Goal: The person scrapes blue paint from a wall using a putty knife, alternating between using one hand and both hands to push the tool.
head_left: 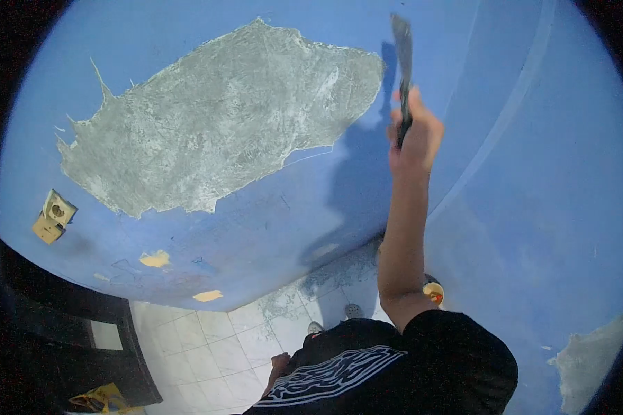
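One scraper (403,55) in the right hand (419,135), head view: fingers wrapped around its dark handle, blade pointing up, arm raised. Position: in front of the blue wall (256,228), just beside the right end of a large grey patch (221,117). Whether the blade touches the wall: cannot tell.

Left hand (280,361): low, beside the black shirt (464,353). Fingers appear curled; cannot tell if they hold anything.

Surroundings: cream socket box (54,216) on the wall, below the large patch's left end. Two small yellowish spots (155,259) lower on the wall. Smaller grey patch (594,363) at lower right. Floor (194,346) of white tiles, grey crumbs scattered near the shoes (354,311). Round yellow container (433,289), partly hidden behind the raised arm.
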The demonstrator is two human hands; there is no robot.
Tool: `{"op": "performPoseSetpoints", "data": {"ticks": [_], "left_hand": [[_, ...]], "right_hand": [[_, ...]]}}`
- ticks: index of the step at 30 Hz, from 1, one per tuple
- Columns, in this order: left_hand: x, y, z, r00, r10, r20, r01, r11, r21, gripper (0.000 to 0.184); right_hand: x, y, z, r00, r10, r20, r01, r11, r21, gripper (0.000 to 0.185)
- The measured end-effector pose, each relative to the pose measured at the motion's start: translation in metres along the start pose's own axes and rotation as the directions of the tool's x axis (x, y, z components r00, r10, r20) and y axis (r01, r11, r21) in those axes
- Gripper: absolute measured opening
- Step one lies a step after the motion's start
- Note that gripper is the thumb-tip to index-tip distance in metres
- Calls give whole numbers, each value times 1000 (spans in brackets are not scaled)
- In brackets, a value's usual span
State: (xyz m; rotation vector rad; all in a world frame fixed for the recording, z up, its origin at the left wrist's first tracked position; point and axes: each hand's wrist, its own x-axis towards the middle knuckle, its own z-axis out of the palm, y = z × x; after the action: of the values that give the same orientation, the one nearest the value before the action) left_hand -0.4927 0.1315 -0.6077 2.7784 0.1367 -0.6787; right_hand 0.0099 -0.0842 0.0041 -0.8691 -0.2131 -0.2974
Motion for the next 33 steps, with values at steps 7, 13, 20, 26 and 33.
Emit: {"op": "performPoseSetpoints", "data": {"ticks": [7,13,20,26,33], "left_hand": [[-11,8,31,973,-219,79,221,975,-23,25],[-22,5,26,978,-195,75,199,978,-59,27],[-5,-14,-33,991,-131,16,132,979,-153,29],[-13,6,-56,962,-250,107,267,791,-551,24],[-14,-2,6,994,-58,-97,56,998,-30,29]], "right_hand": [[-10,79,-29,963,251,-94,-262,954,-143,31],[2,63,-21,968,217,-125,-228,971,-73,29],[0,77,-30,974,179,-137,-206,956,-209,32],[13,59,-49,977,151,-153,-164,983,-77,35],[-4,76,-36,977,151,-152,-170,979,-114,34]]}}
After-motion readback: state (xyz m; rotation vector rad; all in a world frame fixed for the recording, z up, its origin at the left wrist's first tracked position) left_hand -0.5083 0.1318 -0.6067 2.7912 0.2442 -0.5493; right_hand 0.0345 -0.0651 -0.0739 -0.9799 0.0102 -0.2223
